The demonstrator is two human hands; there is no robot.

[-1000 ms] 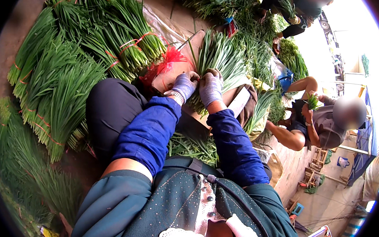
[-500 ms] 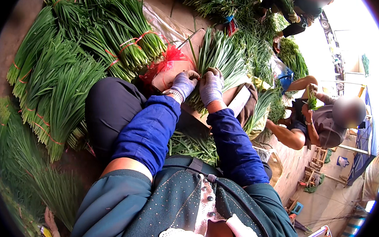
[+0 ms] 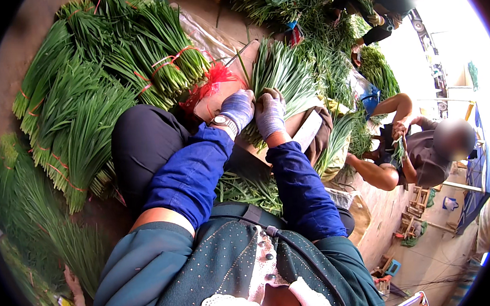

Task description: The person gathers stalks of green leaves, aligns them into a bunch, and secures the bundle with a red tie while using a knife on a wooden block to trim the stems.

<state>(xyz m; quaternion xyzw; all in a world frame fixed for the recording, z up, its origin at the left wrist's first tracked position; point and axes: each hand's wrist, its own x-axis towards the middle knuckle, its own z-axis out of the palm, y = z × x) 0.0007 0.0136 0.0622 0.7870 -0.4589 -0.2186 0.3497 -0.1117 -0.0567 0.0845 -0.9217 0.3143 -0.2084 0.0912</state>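
Observation:
A bundle of garlic chives (image 3: 285, 72) lies across a low wooden stand (image 3: 252, 150) in front of me. My left hand (image 3: 238, 107), in a pale purple knit glove, is closed at the bundle's left edge. Close beside it my right hand (image 3: 270, 115), gloved alike, rests against the bundle with its fingers curled in. The fingertips of both nearly meet, and whatever they pinch is too small to make out. Red plastic ties (image 3: 216, 79) form a loose tuft just beyond my left hand, on a brownish board (image 3: 206, 107).
Tied chive bundles (image 3: 80, 118) pile up at the left, with loose chives (image 3: 29, 205) nearer. More loose greens (image 3: 329, 58) spread at the far right. Two people sit working there, one with greens in hand (image 3: 400, 143). Another person's arm (image 3: 73, 284) shows at the lower left.
My left hand has turned at the wrist, so the watch face now shows, and its fingertips are less visible. My right hand stays nearly still. The seated person at right has shifted their hands.

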